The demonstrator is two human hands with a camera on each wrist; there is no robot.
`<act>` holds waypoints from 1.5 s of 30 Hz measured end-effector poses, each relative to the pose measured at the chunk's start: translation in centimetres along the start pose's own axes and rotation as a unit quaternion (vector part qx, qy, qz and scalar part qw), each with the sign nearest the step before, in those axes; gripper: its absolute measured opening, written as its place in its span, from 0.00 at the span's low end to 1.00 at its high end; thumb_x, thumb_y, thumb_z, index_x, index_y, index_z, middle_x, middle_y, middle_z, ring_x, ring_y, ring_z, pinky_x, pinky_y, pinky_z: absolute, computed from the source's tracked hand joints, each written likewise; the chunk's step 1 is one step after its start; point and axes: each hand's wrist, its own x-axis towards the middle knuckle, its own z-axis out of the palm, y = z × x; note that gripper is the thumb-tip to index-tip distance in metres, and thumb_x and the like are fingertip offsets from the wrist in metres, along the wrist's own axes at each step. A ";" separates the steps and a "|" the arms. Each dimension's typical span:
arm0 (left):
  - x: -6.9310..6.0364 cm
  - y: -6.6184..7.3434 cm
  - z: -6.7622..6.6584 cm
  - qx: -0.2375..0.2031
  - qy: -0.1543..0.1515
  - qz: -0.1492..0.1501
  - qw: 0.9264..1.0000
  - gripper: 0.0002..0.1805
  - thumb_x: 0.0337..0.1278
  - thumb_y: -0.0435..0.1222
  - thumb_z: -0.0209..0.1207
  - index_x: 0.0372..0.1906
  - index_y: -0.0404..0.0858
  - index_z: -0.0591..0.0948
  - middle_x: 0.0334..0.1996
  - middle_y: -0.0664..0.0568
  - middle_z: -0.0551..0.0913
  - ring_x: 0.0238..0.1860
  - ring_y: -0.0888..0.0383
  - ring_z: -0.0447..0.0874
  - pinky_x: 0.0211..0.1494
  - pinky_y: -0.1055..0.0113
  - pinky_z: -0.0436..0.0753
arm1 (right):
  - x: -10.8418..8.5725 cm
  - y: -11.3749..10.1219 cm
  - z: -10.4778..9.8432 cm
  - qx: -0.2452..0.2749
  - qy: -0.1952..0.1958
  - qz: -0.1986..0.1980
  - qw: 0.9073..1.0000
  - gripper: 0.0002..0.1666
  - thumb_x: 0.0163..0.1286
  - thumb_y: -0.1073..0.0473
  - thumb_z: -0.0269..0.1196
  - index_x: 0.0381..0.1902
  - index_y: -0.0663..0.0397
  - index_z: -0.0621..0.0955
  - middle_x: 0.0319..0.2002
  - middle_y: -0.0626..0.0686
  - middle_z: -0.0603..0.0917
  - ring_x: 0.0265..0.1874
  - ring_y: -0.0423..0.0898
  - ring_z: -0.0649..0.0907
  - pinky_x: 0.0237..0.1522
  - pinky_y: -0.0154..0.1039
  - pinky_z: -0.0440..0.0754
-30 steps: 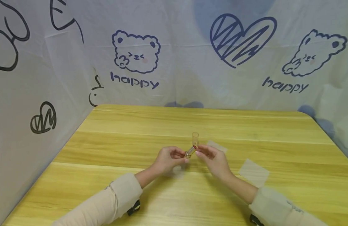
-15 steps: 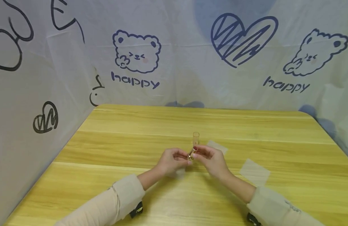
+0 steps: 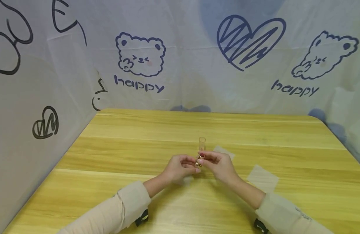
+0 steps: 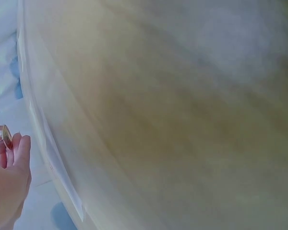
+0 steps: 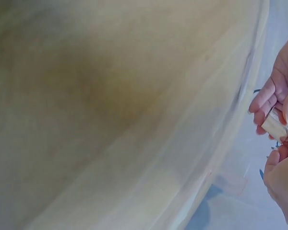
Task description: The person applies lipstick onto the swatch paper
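A small, shiny gold-toned cylindrical piece with a dark red part (image 3: 199, 162) is held in the air between a person's two hands, above the near-middle of a yellow wood-grain table (image 3: 109, 149). The left hand (image 3: 180, 168) grips its lower, gold end between thumb and curled fingers, and the right hand (image 3: 219, 165) pinches it near the red part with thumb and forefinger. The fingertips hide much of the piece, so whether it is a single part or two joined together I cannot tell.

Just beyond the hands, a clear, colourless tube with a thin orange-tinted rim (image 3: 202, 143) stands upright on the tabletop. A pale translucent square sheet (image 3: 263, 178) lies flat to the right of the right hand; a second translucent sheet (image 3: 224, 151) lies partly behind that hand (its near edge is covered).

Both arms wear cream-coloured sleeves (image 3: 133, 200). Behind the table hangs a white cloth backdrop (image 3: 194, 74) printed with bears, hearts and the word "happy".
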 end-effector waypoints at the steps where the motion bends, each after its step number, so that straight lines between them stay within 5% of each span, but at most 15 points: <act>1: 0.0 0.0 0.0 0.002 -0.004 0.007 1.000 0.18 0.49 0.30 0.65 0.46 0.24 0.78 0.41 0.36 0.83 0.39 0.53 0.85 0.43 0.68 0.84 | 0.0 0.0 -0.1 -0.003 -0.003 -0.001 1.000 0.21 0.61 0.64 0.63 0.50 0.71 0.77 0.48 0.66 0.81 0.36 0.29 0.81 0.42 0.25 0.81; 17: 0.1 -0.3 0.1 0.060 -0.029 0.080 0.995 0.17 0.53 0.27 0.62 0.48 0.22 0.78 0.42 0.33 0.83 0.44 0.44 0.84 0.43 0.72 0.84 | 0.2 -0.1 -0.5 -0.019 -0.016 -0.028 0.999 0.18 0.60 0.64 0.64 0.47 0.70 0.80 0.44 0.65 0.83 0.36 0.30 0.82 0.42 0.28 0.82; 39: 0.0 -0.3 0.3 0.073 0.001 0.077 0.994 0.12 0.46 0.27 0.65 0.38 0.23 0.82 0.35 0.34 0.85 0.37 0.46 0.86 0.37 0.72 0.85 | -0.1 -0.3 -0.2 -0.044 0.000 -0.027 0.999 0.13 0.57 0.65 0.66 0.40 0.67 0.83 0.40 0.62 0.85 0.35 0.34 0.82 0.38 0.26 0.81; 45: -0.2 0.0 0.4 0.106 0.014 0.086 0.990 0.13 0.43 0.31 0.68 0.36 0.27 0.84 0.31 0.38 0.86 0.32 0.51 0.87 0.33 0.75 0.83 | -0.2 -0.4 -0.2 -0.053 0.017 -0.028 0.998 0.14 0.56 0.63 0.67 0.39 0.68 0.83 0.37 0.61 0.86 0.34 0.36 0.82 0.37 0.26 0.81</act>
